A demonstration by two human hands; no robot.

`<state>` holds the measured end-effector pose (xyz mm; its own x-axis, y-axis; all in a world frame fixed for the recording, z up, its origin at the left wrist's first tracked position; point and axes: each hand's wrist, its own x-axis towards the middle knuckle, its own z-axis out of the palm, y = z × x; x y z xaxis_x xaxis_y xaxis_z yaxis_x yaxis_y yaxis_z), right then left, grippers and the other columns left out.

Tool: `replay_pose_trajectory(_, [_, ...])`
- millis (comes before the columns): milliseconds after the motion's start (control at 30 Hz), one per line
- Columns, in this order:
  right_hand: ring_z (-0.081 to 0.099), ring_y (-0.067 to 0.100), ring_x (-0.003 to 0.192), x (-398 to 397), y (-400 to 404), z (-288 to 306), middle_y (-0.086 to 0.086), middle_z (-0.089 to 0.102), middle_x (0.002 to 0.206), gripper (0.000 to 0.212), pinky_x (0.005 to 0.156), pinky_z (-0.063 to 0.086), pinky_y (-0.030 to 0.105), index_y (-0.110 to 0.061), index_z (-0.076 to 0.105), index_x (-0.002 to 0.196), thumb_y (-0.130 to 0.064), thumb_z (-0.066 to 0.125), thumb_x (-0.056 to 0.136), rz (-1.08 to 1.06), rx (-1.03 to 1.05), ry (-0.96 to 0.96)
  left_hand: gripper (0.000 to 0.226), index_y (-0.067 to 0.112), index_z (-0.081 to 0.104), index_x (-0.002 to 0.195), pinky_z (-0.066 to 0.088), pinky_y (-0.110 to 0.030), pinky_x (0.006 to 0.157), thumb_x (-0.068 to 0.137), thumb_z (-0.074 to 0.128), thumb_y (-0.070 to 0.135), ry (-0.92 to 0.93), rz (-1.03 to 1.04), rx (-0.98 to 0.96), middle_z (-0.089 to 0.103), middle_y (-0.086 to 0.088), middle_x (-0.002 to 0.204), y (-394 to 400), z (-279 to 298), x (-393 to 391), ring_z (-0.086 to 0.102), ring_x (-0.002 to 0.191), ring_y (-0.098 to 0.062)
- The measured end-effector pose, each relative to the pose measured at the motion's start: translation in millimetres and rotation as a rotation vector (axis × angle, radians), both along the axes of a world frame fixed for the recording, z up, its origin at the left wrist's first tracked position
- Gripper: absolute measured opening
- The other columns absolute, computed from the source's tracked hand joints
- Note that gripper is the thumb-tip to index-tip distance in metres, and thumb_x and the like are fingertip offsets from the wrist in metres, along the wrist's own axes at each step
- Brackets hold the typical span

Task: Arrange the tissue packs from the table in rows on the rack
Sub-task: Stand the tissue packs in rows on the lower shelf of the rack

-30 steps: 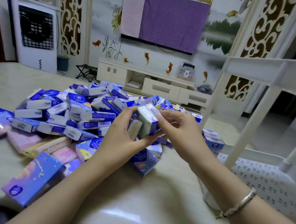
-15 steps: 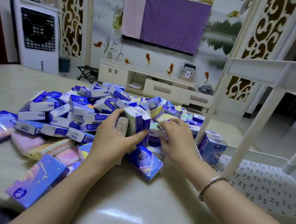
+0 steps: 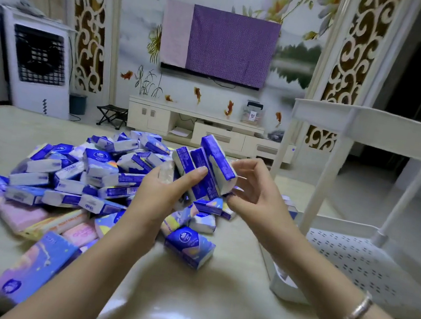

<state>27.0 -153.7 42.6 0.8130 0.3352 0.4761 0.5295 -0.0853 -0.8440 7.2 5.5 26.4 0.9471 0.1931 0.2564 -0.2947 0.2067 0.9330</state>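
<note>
A heap of small blue-and-white tissue packs covers the middle of the beige table. Above the heap's right edge, my left hand grips a bunch of several packs held on edge, thumb across their front. My right hand pinches the rightmost pack of that bunch, tilted against the others. The white plastic rack stands at the table's right edge, its perforated lower shelf bare where it shows.
Loose packs lie just below my hands. Pink and purple larger packs sit at the table's near left. The rack's posts and upper shelf rise close to my right hand.
Both hands have lifted off the heap. My right hand picked up another pack and brought it against the bunch in my left hand, which now holds more packs.
</note>
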Motion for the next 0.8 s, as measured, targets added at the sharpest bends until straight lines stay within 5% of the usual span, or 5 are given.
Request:
replay_pose_trajectory(100, [0.066, 0.006, 0.088, -4, -2, 15, -0.005, 0.068, 0.101, 0.033, 0.070, 0.049, 0.018, -0.024, 0.057, 0.107, -0.021, 0.052, 0.075, 0.056, 0.054, 0.158, 0.033, 0.018, 0.064, 0.108, 0.058, -0.035, 0.083, 0.077, 0.076, 0.024, -0.036, 0.022, 0.096, 0.074, -0.003, 0.101, -2, 8, -5, 0.069, 0.099, -0.022])
replay_pose_trajectory(300, [0.065, 0.006, 0.101, -36, -24, 32, -0.009, 0.070, 0.107, 0.042, 0.089, 0.050, 0.029, -0.026, 0.058, 0.108, -0.054, 0.064, 0.077, -0.091, -0.062, 0.149, 0.045, 0.029, 0.061, 0.103, 0.058, -0.037, 0.083, 0.067, 0.086, 0.022, -0.214, 0.089, 0.387, 0.070, 0.008, 0.099, -15, 25, -24, 0.068, 0.095, -0.011])
replay_pose_trajectory(567, [0.066, -0.002, 0.082, -72, -49, 39, -0.013, 0.066, 0.097, 0.043, 0.067, 0.055, 0.014, -0.026, 0.050, 0.110, -0.025, 0.073, 0.074, -0.352, -0.052, 0.033, 0.062, 0.031, 0.054, 0.118, 0.052, -0.023, 0.084, 0.064, 0.085, 0.036, -0.486, 0.036, 0.685, 0.063, 0.010, 0.110, -53, 36, -49, 0.061, 0.102, -0.007])
replay_pose_trajectory(700, [0.067, 0.007, 0.087, -82, -80, 25, -0.006, 0.070, 0.099, 0.040, 0.076, 0.056, 0.024, -0.023, 0.052, 0.110, -0.022, 0.065, 0.073, -0.379, -0.026, 0.059, 0.063, 0.033, 0.052, 0.125, 0.055, -0.019, 0.079, 0.069, 0.080, 0.038, -0.323, -0.179, 0.553, 0.062, 0.015, 0.115, -61, 33, -52, 0.063, 0.099, -0.003])
replay_pose_trajectory(800, [0.063, 0.007, 0.084, -88, -108, 12, -0.002, 0.068, 0.100, 0.037, 0.067, 0.053, 0.016, -0.020, 0.051, 0.113, -0.008, 0.061, 0.080, -0.328, 0.041, 0.112, 0.041, 0.029, 0.058, 0.112, 0.055, -0.023, 0.066, 0.076, 0.073, 0.041, -0.154, -0.187, 0.446, 0.066, 0.013, 0.106, -68, 20, -29, 0.064, 0.086, -0.006])
